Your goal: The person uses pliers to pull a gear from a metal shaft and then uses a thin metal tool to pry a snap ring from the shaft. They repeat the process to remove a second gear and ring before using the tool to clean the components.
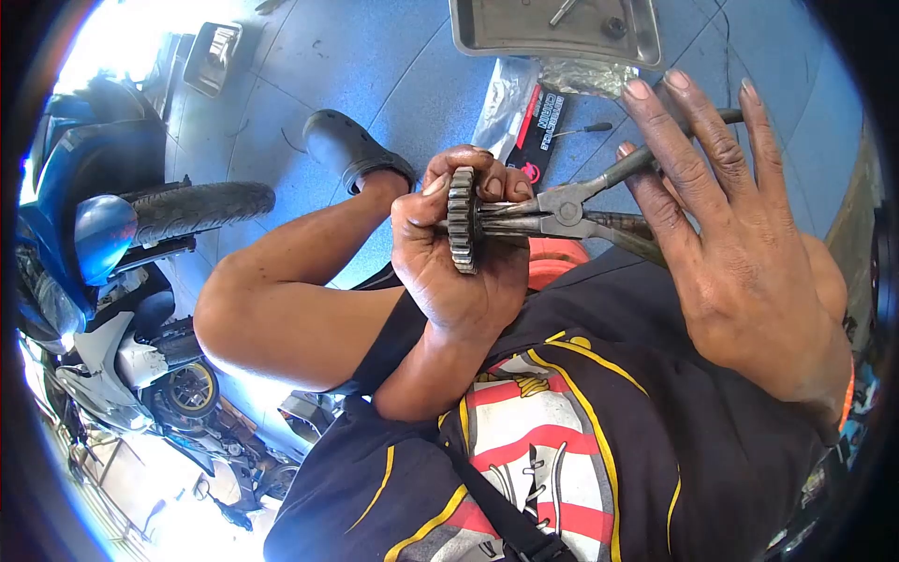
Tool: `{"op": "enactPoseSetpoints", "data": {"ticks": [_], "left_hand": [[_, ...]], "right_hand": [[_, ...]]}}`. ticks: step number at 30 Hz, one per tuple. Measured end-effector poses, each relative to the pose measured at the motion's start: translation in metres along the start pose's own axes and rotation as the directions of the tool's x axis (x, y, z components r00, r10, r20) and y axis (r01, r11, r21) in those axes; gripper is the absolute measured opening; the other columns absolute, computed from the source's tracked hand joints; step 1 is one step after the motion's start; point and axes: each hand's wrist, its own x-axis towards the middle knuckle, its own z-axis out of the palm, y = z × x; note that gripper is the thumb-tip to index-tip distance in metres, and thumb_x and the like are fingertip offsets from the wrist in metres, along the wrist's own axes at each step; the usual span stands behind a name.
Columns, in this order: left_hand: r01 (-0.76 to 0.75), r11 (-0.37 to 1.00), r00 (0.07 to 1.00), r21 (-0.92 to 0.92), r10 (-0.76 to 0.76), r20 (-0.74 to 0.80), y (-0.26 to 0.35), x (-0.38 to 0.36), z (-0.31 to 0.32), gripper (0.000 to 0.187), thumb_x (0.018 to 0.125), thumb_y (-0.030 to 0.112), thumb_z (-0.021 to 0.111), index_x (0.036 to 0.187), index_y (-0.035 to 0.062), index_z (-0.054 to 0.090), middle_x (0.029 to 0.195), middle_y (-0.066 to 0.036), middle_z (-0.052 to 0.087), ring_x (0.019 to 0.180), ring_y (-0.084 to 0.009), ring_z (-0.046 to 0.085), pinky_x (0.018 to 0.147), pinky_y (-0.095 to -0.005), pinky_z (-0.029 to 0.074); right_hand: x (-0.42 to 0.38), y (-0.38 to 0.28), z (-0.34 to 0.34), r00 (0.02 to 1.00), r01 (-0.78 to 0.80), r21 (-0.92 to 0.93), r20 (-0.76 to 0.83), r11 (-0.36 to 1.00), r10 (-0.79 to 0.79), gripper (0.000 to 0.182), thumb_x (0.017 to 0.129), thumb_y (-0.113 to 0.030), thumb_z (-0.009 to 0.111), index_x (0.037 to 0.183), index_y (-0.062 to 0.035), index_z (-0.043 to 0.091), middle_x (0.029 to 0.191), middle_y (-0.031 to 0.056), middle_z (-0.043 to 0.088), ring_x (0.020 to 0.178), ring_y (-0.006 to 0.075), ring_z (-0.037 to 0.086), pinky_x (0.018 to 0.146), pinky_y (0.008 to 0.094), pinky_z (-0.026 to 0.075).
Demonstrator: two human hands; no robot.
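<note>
My left hand is closed around a metal shaft that carries a toothed gear. The gear stands on edge, its teeth facing my fingers and palm. A pair of pliers reaches in from the right, with its jaws against the shaft beside the gear; the exact contact of the tips is hard to make out. My right hand holds the pliers by the spread handles. Its fingers stretch out over the upper handle, while the lower handle runs under the hand, where the palm hides its end.
A metal tray with small parts lies on the blue tiled floor. Nearer are a black chain package and a screwdriver. A smaller tray sits at upper left. Motorcycles, one with its tyre close by, line the left.
</note>
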Motion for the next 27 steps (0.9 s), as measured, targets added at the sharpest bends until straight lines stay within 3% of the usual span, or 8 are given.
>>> {"op": "enactPoseSetpoints", "data": {"ticks": [6, 8, 11, 15, 17, 21, 25, 27], "left_hand": [[0.022, 1.0, 1.0, -0.007, -0.022, -0.003, -0.001, -0.003, 0.005, 0.033, 0.083, 0.025, 0.046, 0.102, 0.0002, 0.057, 0.082, -0.01, 0.051, 0.079, -0.0236, 0.05, 0.086, -0.0493, 0.048], [0.031, 0.999, 0.999, 0.028, -0.03, -0.019, 0.0, -0.004, 0.005, 0.032, 0.084, 0.027, 0.046, 0.103, 0.0034, 0.056, 0.082, -0.008, 0.051, 0.081, -0.0229, 0.053, 0.087, -0.0572, 0.049], [0.041, 0.998, 0.999, 0.042, -0.04, -0.018, 0.0, -0.003, 0.001, 0.031, 0.084, 0.028, 0.047, 0.101, 0.0042, 0.056, 0.082, -0.007, 0.051, 0.081, -0.022, 0.054, 0.087, -0.057, 0.049], [0.057, 0.995, 0.996, 0.083, -0.052, -0.066, 0.001, -0.002, 0.0, 0.031, 0.084, 0.029, 0.048, 0.101, 0.0044, 0.055, 0.081, -0.007, 0.051, 0.081, -0.0223, 0.055, 0.087, -0.0572, 0.049], [0.043, 0.996, 0.999, 0.075, -0.041, -0.029, 0.004, -0.001, -0.001, 0.03, 0.084, 0.029, 0.048, 0.1, 0.0047, 0.055, 0.08, -0.007, 0.052, 0.079, -0.0229, 0.055, 0.087, -0.0577, 0.048], [0.032, 0.999, 0.999, 0.022, -0.032, 0.0, 0.007, -0.002, 0.006, 0.03, 0.084, 0.028, 0.047, 0.1, 0.0042, 0.056, 0.08, -0.007, 0.052, 0.08, -0.0239, 0.056, 0.087, -0.06, 0.048], [0.044, 0.999, 0.999, 0.009, -0.044, 0.0, 0.007, -0.001, 0.001, 0.031, 0.083, 0.027, 0.048, 0.099, 0.0015, 0.057, 0.081, -0.008, 0.052, 0.081, -0.0229, 0.054, 0.087, -0.052, 0.048], [0.021, 0.999, 1.0, -0.04, -0.022, -0.02, 0.007, 0.002, -0.008, 0.033, 0.082, 0.025, 0.048, 0.099, -0.0022, 0.057, 0.082, -0.01, 0.052, 0.081, -0.0218, 0.051, 0.087, -0.0416, 0.045]], "right_hand": [[-0.002, -0.007, -0.003, 1.0, 0.022, 0.037, -0.001, 0.999, -0.022, 0.039, 0.077, -0.01, 0.054, 0.109, 0.0114, 0.061, 0.141, 0.0266, 0.041, 0.13, 0.0447, 0.039, 0.108, 0.0656, 0.023], [-0.004, -0.013, 0.005, 0.997, 0.013, 0.033, -0.076, 0.999, -0.01, 0.039, 0.077, -0.011, 0.055, 0.109, 0.0101, 0.062, 0.13, 0.025, 0.047, 0.121, 0.0428, 0.045, 0.105, 0.0628, 0.029], [-0.007, -0.014, 0.015, 0.991, -0.022, 0.114, -0.126, 0.993, 0.037, 0.039, 0.076, -0.011, 0.056, 0.109, 0.0086, 0.063, 0.119, 0.0223, 0.05, 0.114, 0.0399, 0.048, 0.1, 0.0591, 0.034], [-0.007, -0.01, 0.015, 0.992, 0.001, 0.07, -0.126, 0.998, 0.008, 0.04, 0.075, -0.011, 0.058, 0.109, 0.0099, 0.063, 0.115, 0.0198, 0.051, 0.109, 0.0381, 0.05, 0.096, 0.0567, 0.037], [-0.011, -0.008, 0.023, 0.985, 0.109, 0.128, -0.151, 0.986, -0.09, 0.041, 0.074, -0.012, 0.059, 0.108, 0.0113, 0.063, 0.112, 0.0183, 0.052, 0.106, 0.037, 0.052, 0.095, 0.056, 0.038], [-0.003, -0.006, 0.012, 0.982, 0.05, 0.118, -0.188, 0.992, -0.027, 0.039, 0.075, -0.011, 0.057, 0.106, 0.0121, 0.063, 0.116, 0.0193, 0.054, 0.107, 0.035, 0.054, 0.096, 0.0551, 0.038], [0.0, -0.002, 0.012, 0.991, 0.049, 0.083, -0.13, 0.995, -0.038, 0.037, 0.076, -0.011, 0.055, 0.106, 0.0115, 0.062, 0.135, 0.0221, 0.047, 0.122, 0.0349, 0.049, 0.104, 0.0583, 0.033], [0.005, 0.003, 0.007, 0.995, 0.045, 0.066, -0.092, 0.997, -0.039, 0.038, 0.077, -0.011, 0.055, 0.106, 0.0117, 0.062, 0.141, 0.0227, 0.043, 0.128, 0.0353, 0.046, 0.107, 0.0596, 0.03]]}}
